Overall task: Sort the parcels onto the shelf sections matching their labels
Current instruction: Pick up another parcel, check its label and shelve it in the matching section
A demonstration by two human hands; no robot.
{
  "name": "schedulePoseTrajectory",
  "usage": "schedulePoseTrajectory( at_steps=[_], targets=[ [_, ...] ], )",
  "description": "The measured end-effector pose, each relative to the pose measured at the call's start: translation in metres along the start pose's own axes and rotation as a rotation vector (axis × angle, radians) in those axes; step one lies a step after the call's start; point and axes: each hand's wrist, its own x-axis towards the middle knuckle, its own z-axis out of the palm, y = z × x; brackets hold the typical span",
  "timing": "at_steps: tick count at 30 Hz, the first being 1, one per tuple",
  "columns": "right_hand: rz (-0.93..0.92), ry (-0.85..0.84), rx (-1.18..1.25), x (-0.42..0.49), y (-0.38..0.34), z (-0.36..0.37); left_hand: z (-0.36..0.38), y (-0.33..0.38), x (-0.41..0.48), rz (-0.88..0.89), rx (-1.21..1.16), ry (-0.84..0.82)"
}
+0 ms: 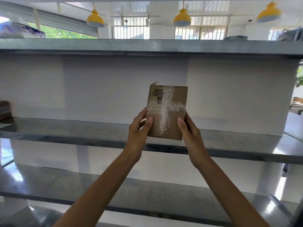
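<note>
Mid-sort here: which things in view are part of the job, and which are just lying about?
Job: cardboard parcel, gripped by left hand and right hand; middle shelf behind it.
Lying about: purple-patterned packs and a bowl on the top shelf; yellow lamps; brown stack at the left edge, too cropped to tell.

One flat brown cardboard parcel, crossed with clear tape. Two bare hands: one left hand, one right hand. Three grey metal shelf boards in view: top board, middle board, lower board. Three yellow dome-shaped hanging lamps. One white bowl with a blue pattern, up on the top board. One purple-and-white wrapped bundle at the far left of that board. One brown item at the left edge of the middle board — too blurred to name.
</note>
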Motion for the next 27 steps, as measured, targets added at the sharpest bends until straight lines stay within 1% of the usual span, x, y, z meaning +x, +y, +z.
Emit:
schedulePoseTrajectory(
  at_steps=[5, 10, 14, 19, 23, 25, 27],
  targets=[
    [-0.018, -0.01, 0.005, -0.005, -0.001, 0.0, -0.001, -0.002, -0.004, -0.035, -0.174, -0.089],
    [0.016, 0.01, 0.051, -0.008, -0.004, -0.005, -0.002, 0.002, -0.004, -0.067, -0.173, -0.171],
    [0.062, 0.076, 0.175, -0.012, -0.01, -0.006, -0.008, 0.007, -0.006, -0.094, -0.179, -0.239],
    [-0.007, 0.102, 0.179, -0.014, -0.021, -0.006, -0.01, 0.01, -0.011, -0.124, -0.207, -0.215],
    [-0.038, 0.171, 0.063, -0.012, -0.027, -0.013, -0.006, 0.013, -0.017, -0.159, -0.275, -0.177],
    [-0.056, 0.203, 0.022, -0.01, -0.027, -0.016, -0.003, 0.015, -0.021, -0.131, -0.291, -0.157],
    [-0.062, 0.252, 0.016, -0.009, -0.026, -0.018, 0.0, 0.018, -0.024, -0.091, -0.259, -0.15]
  ],
)
